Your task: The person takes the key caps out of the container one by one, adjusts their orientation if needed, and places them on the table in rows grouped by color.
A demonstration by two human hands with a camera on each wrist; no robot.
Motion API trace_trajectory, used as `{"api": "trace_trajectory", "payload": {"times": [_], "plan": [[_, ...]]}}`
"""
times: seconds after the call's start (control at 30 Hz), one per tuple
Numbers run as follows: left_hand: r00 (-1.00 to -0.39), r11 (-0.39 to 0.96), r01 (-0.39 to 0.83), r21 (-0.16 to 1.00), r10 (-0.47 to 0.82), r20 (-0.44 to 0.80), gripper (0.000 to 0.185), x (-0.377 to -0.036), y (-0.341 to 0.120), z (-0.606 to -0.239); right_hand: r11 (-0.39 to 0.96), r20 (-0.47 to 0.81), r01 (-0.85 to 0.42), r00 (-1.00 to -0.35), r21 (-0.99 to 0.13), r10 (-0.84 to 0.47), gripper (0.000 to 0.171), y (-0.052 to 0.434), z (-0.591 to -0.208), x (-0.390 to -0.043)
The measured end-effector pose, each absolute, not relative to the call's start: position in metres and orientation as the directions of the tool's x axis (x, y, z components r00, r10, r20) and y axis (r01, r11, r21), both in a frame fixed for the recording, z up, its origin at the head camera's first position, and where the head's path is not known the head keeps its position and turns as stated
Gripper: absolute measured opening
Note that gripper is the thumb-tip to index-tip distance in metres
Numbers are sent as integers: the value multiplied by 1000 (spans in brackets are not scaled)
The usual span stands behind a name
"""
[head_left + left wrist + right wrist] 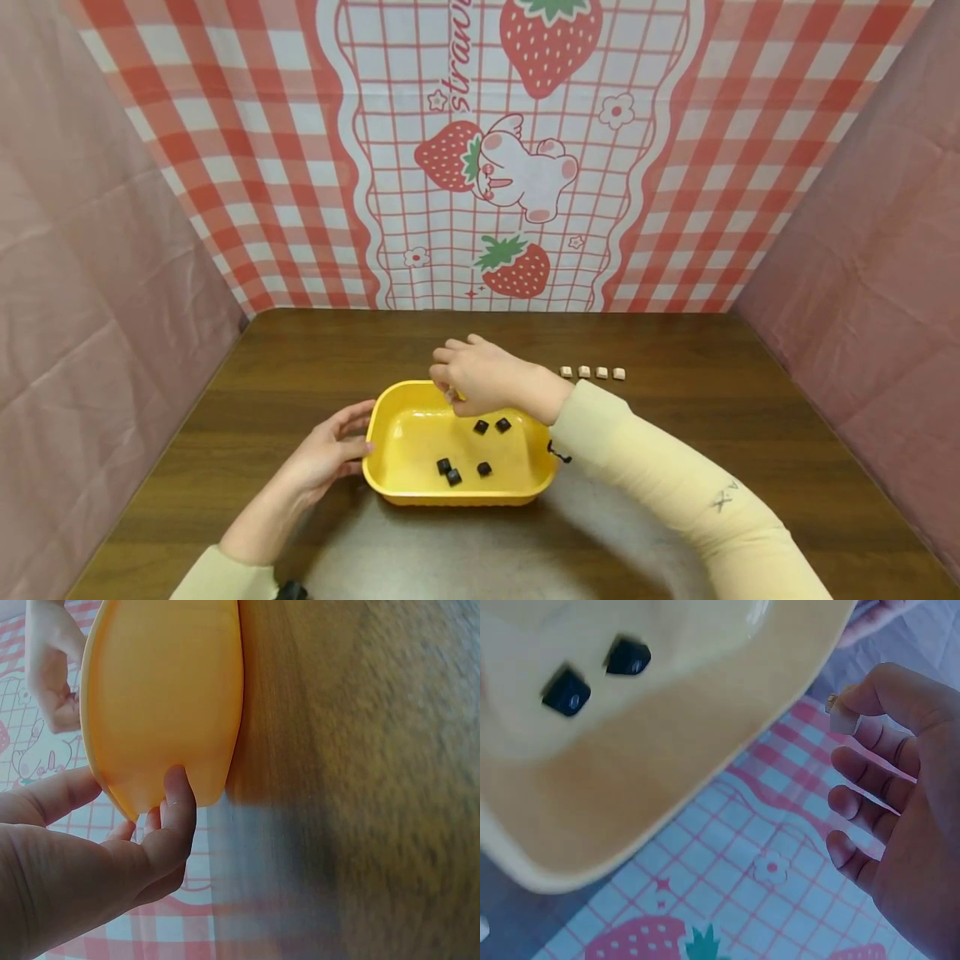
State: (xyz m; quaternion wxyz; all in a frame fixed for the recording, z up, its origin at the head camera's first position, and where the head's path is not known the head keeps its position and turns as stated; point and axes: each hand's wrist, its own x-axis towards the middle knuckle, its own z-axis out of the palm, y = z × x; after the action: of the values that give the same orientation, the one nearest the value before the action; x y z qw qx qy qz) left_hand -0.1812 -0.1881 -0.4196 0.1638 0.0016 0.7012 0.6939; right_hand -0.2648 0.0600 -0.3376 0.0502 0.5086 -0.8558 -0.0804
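Note:
A yellow tub (408,433) stands on the brown table with several small black cubes (481,427) inside. My left hand (330,450) rests against the tub's left wall, fingers straight, thumb on the outside (178,802). My right hand (472,375) hovers over the tub's far rim and pinches a small beige cube (842,718) between thumb and forefinger. In the right wrist view two black cubes (568,692) show in the tub (667,772) below the hand.
A row of several beige cubes (592,372) lies on the table to the right of the tub. Pink cloth walls close in the left and right sides, and a strawberry-print cloth hangs at the back.

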Motion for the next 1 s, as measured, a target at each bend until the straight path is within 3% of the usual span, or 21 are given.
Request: {"api": "trace_trajectory", "payload": {"times": [0.47, 1.0], "plan": [[-947, 48, -224, 973, 223, -229, 65, -182, -188, -421, 565, 105, -810, -555, 156, -825, 14, 119, -311, -274], [-948, 54, -224, 973, 221, -230, 64, -180, -186, -419, 703, 143, -702, -689, 112, -711, 14, 208, -311, -285]]}}
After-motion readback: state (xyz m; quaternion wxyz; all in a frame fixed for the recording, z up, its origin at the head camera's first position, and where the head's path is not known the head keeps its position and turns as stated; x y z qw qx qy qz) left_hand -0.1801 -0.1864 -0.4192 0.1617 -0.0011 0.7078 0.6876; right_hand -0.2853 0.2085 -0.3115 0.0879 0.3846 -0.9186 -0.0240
